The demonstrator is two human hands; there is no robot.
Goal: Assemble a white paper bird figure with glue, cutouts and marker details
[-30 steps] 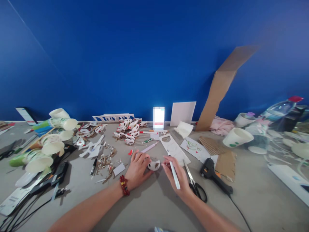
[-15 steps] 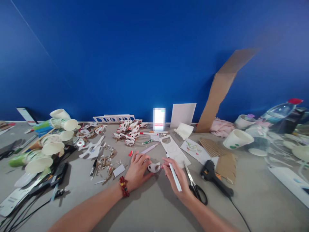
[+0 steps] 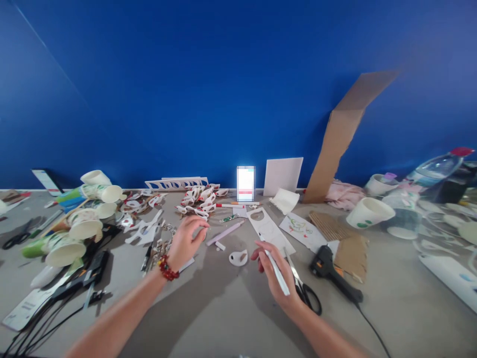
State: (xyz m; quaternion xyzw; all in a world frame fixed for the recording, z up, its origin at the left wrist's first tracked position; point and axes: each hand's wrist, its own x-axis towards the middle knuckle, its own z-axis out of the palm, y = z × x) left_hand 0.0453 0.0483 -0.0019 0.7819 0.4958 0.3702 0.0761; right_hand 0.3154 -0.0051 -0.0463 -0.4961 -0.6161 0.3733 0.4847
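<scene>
A small white cut-out piece with a hole point(image 3: 237, 257), brown showing inside it, lies flat on the grey table between my hands. My right hand point(image 3: 275, 271) is closed around a slim white pen point(image 3: 278, 273), just to the right of this piece and apart from it. My left hand point(image 3: 188, 241), with a red bead bracelet at the wrist, is over the table to the left. Its fingers are curled and the thumb stands apart from them; I see nothing held there. Beside it are a lilac pen point(image 3: 225, 233) and a small white cylinder point(image 3: 220, 245).
Several red-tipped white cut-outs point(image 3: 201, 199) are heaped behind my left hand. Scissors point(image 3: 307, 293) and a black glue gun point(image 3: 333, 273) lie right of my right hand. Paper cups point(image 3: 65, 251) and cables are at left. A lit phone point(image 3: 246, 184) stands against the blue wall.
My left hand has let go of the white cut-out and moved left and slightly up. The cut-out stays on the table. My right hand, still holding the pen, has shifted slightly right.
</scene>
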